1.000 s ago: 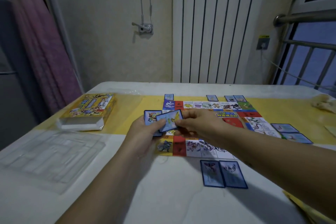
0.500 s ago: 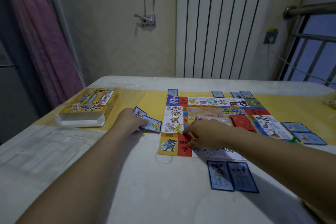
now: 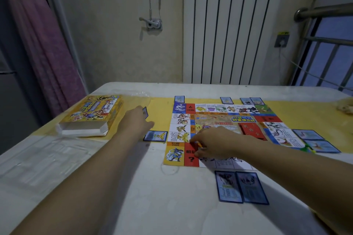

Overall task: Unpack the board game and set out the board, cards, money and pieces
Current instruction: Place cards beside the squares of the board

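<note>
Nearby, yellow game box (image 3: 91,114) left of board (image 3: 215,118).

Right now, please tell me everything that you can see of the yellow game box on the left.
The game box is a flat yellow carton, seemingly cardboard, its top printed with colourful cartoon figures. It lies on the yellow cloth at the left side of the table, left of the board. Its near end is open and shows white inside. The left hand, holding a blue card, is to its right and does not touch it.
</note>
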### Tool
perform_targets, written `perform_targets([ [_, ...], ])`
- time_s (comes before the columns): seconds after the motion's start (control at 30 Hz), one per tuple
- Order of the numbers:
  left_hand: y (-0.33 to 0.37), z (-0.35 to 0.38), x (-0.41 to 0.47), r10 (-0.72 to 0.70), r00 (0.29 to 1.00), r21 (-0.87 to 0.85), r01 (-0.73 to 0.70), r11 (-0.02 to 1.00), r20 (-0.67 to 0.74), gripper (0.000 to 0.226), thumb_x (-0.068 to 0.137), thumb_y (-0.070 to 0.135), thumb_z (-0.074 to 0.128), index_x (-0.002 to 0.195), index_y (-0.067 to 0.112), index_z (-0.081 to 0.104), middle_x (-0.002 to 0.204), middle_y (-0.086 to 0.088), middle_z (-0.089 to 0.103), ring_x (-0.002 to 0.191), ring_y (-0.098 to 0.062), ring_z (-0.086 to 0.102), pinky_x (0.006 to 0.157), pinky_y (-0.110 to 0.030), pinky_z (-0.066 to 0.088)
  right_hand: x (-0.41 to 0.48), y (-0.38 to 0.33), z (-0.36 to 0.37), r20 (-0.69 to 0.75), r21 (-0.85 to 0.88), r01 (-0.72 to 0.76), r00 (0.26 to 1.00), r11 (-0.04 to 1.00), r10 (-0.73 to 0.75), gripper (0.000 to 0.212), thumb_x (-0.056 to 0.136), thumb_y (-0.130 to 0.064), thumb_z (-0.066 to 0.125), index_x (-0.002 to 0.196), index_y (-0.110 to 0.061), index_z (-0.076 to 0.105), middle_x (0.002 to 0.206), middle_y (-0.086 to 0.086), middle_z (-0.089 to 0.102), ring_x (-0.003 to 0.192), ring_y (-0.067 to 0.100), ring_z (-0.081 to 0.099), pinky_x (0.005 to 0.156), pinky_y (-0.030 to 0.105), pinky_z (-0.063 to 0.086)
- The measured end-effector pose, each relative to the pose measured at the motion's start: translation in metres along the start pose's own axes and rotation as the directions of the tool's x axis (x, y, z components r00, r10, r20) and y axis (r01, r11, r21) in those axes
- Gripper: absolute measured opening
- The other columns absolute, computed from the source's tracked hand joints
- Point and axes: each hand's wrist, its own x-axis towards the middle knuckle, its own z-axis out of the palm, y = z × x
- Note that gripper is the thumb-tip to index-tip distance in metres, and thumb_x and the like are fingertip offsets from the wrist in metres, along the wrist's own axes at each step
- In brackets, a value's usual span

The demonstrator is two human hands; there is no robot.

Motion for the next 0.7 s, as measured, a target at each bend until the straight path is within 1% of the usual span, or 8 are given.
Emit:
perform_targets([
  [0.03,0.003,-0.003,-0.002,-0.001,1.0,-0.184,-0.001,0.983,-0.012,0.017,0.087,0.018,0.059,0.095,0.007,0.049,0.09,-0.01,0.055,0.078,-0.028,0.055,0.057,-0.028,0.038,-0.001,0.001,-0.001,-0.008,0.006,0.007,1.0,1.0,-0.007,0.052,0.094,-0.046,0.049,0.142,-0.027,0.04,0.137,0.001,0.05,0.12,0.023,0.049,0.097,0.042,0.043],
  [0.07,0.008,-0.008,-0.007,-0.03,0.999,-0.431,0.037,0.902,0.025,0.009,0.092,0.014,0.052,0.097,0.007,0.051,0.092,-0.01,0.058,0.079,-0.026,0.058,0.06,-0.029,0.043,-0.003,0.002,-0.003,-0.033,0.034,0.011,0.999,0.999,-0.01,0.051,0.094,-0.046,0.049,0.141,-0.027,0.041,0.136,0.0,0.051,0.119,0.022,0.05,0.098,0.04,0.042],
  [0.1,0.015,-0.014,-0.016,-0.038,0.99,-0.658,0.117,0.744,0.132,0.011,0.096,0.01,0.045,0.102,0.008,0.053,0.095,-0.01,0.061,0.081,-0.022,0.061,0.064,-0.029,0.049,-0.005,0.003,-0.006,-0.079,0.082,0.012,0.997,0.997,-0.006,0.05,0.094,-0.045,0.05,0.14,-0.027,0.043,0.136,-0.001,0.051,0.12,0.02,0.049,0.099,0.038,0.04],
  [0.17,0.024,-0.022,-0.034,0.105,0.929,-0.859,0.28,0.429,0.355,0.021,0.1,0.004,0.037,0.108,0.009,0.055,0.101,-0.008,0.067,0.087,-0.017,0.066,0.07,-0.032,0.057,-0.01,0.007,-0.013,-0.195,0.223,0.012,0.98,0.975,0.032,0.045,0.095,-0.041,0.05,0.137,-0.026,0.046,0.138,-0.004,0.051,0.121,0.016,0.049,0.1,0.036,0.037],
  [0.2,0.027,-0.025,-0.042,0.18,0.896,-0.872,0.321,0.369,0.406,0.022,0.099,0.002,0.037,0.108,0.011,0.056,0.102,-0.008,0.069,0.089,-0.016,0.068,0.072,-0.033,0.059,-0.013,0.009,-0.018,-0.241,0.32,0.021,0.969,0.947,0.06,0.042,0.095,-0.039,0.05,0.136,-0.026,0.049,0.137,-0.005,0.052,0.119,0.013,0.051,0.099,0.033,0.038],
  [0.33,0.034,-0.03,-0.061,0.323,0.826,-0.877,0.368,0.31,0.461,0.019,0.096,0.003,0.044,0.105,0.01,0.058,0.095,-0.008,0.073,0.08,-0.015,0.071,0.063,-0.024,0.059,-0.023,0.008,-0.036,-0.312,0.722,0.109,0.933,0.683,0.181,0.03,0.095,-0.031,0.051,0.12,-0.018,0.062,0.113,-0.003,0.066,0.095,0.007,0.061,0.089,0.027,0.05],
  [0.47,0.044,-0.026,-0.066,0.381,0.797,-0.875,0.358,0.326,0.468,0.021,0.094,0.001,0.047,0.108,0.011,0.059,0.096,-0.011,0.072,0.08,-0.016,0.07,0.061,-0.023,0.058,-0.029,0.003,-0.042,-0.285,0.866,0.143,0.928,0.479,0.239,0.023,0.092,-0.034,0.055,0.102,-0.017,0.066,0.092,-0.004,0.07,0.081,0.009,0.065,0.085,0.033,0.052],
  [0.7,0.055,-0.02,-0.075,0.387,0.801,-0.862,0.291,0.415,0.456,0.025,0.09,-0.003,0.052,0.109,0.012,0.06,0.099,-0.013,0.07,0.084,-0.019,0.07,0.071,-0.028,0.059,-0.029,-0.004,-0.039,-0.237,0.907,0.113,0.933,0.405,0.269,0.022,0.076,-0.031,0.073,0.068,-0.012,0.066,0.074,0.008,0.068,0.063,0.009,0.058,0.061,0.023,0.049],
])
